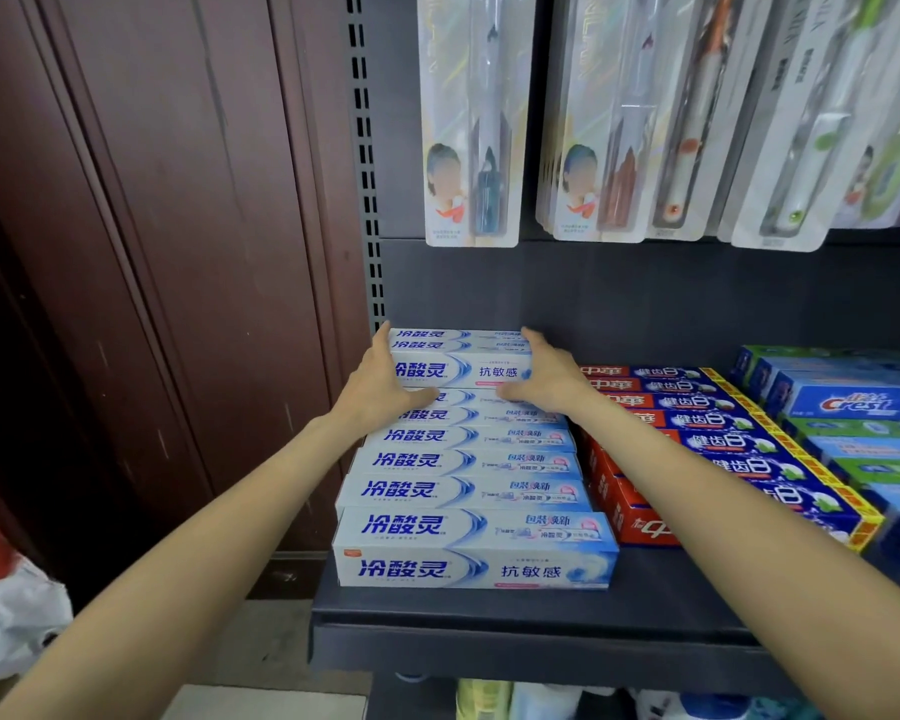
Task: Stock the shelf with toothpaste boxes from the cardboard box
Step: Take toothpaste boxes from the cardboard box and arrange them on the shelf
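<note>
A row of white-and-blue toothpaste boxes point(471, 491) lies on the dark shelf point(489, 615), running from front to back. At the back of the row sits a raised stack of the same boxes point(463, 370). My left hand point(380, 379) presses flat against the stack's left end, fingers straight, thumb stretched along its lower front edge. My right hand point(546, 371) presses the right end the same way. The cardboard box is out of view.
Red-and-blue toothpaste boxes point(697, 439) fill the space right of the row, with Crest boxes point(853, 407) further right. Toothbrush packs point(471, 122) hang above the shelf. A dark wooden wall point(152, 252) stands left; a white bag point(11, 615) lies low left.
</note>
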The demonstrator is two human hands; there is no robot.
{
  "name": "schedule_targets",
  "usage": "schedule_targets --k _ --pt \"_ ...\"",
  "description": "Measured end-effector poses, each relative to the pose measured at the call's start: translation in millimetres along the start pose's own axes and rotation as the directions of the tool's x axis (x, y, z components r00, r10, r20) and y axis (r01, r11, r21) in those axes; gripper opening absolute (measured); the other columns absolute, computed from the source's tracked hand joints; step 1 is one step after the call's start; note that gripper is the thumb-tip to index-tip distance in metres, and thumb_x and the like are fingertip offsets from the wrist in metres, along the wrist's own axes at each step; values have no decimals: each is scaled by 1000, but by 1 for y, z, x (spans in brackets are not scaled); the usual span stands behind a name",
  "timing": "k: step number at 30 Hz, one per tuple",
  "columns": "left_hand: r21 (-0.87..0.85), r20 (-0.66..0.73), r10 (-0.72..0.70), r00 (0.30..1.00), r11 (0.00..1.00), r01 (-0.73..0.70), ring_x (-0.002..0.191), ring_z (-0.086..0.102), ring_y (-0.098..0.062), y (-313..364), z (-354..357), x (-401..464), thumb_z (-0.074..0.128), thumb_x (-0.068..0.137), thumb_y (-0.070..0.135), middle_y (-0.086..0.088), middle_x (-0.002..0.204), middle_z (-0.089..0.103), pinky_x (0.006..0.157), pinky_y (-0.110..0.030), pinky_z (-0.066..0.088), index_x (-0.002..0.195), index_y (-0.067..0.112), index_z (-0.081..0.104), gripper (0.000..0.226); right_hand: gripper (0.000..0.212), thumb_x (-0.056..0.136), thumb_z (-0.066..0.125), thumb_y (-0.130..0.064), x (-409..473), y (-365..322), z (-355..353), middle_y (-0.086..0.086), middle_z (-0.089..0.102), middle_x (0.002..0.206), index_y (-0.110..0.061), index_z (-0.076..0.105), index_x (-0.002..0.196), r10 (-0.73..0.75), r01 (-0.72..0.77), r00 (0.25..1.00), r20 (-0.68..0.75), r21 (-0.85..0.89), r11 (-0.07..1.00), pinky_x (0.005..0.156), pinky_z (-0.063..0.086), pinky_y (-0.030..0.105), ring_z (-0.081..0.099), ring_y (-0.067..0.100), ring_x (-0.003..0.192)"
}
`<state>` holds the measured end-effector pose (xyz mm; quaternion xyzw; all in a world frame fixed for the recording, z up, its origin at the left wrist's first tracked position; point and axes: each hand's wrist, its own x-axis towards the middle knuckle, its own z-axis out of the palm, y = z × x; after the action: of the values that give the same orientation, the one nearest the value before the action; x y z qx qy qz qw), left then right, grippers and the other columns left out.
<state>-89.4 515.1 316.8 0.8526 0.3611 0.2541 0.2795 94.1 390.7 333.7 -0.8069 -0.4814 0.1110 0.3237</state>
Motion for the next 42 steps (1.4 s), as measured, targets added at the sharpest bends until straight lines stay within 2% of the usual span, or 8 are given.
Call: schedule_targets --k 8,11,17,22,28,32,38,42 --pt "-65 17 5 1000 998 -4 128 45 -22 1 -3 -3 79 73 37 -6 153 28 100 -36 43 149 18 -13 120 101 79 74 -29 -1 0 -2 9 40 144 -18 5 151 1 1 998 57 -35 999 100 39 30 47 25 126" --pt "-179 42 -30 999 983 38 111 55 -15 4 -7 -13 74 79 31 -6 151 32 85 -26 46 148 20 -18 115 104 78 74 -32 -11 -2 -13 13 37 146 -18 2 151 12 -7 997 81 -51 999 102 37 32 43 27 129" --pt "-340 59 -166 984 924 176 135 38 -21 -8 -20 -50 57 90 41 -3 153 29 102 -31 33 151 13 14 80 72 90 59 -21 -68 7 -43 16 43 143 -12 18 149 -85 80 996 -41 -100 992 99 42 34 50 26 124" --pt "-383 178 -107 978 908 169 77 57 5 0 -17 -80 55 93 26 18 104 50 63 -12 48 142 17 34 54 52 94 52 -25 -86 3 -23 14 48 139 -5 38 140 -98 104 994 45 -186 977 91 39 28 49 27 122" --pt "-419 321 -120 939 871 255 93 70 -20 4 -15 -84 63 88 26 3 117 67 86 -42 54 132 28 40 50 58 92 44 -51 -69 -1 10 20 36 144 -10 43 132 38 -10 987 154 -173 985 97 41 38 44 32 124" --pt "-439 369 -122 922 851 288 84 72 -18 11 -17 -78 62 89 23 -1 113 67 63 -29 57 130 28 33 50 56 93 44 -51 -62 -1 14 21 30 146 -8 44 129 68 -41 990 125 -208 977 97 41 38 43 33 124" --pt "-456 360 -54 931 861 226 75 71 -11 10 -14 -76 59 90 9 3 101 67 58 -23 55 103 33 45 31 44 93 46 -48 -64 0 19 16 45 133 -9 53 112 -5 22 997 82 -213 977 82 47 35 57 26 100" --pt "-477 351 -65 934 846 238 73 71 -11 10 -14 -77 61 89 11 2 102 67 57 -23 55 111 31 41 35 46 93 47 -48 -64 0 20 14 45 133 -10 53 116 -18 33 997 73 -210 977 82 45 32 55 25 104"
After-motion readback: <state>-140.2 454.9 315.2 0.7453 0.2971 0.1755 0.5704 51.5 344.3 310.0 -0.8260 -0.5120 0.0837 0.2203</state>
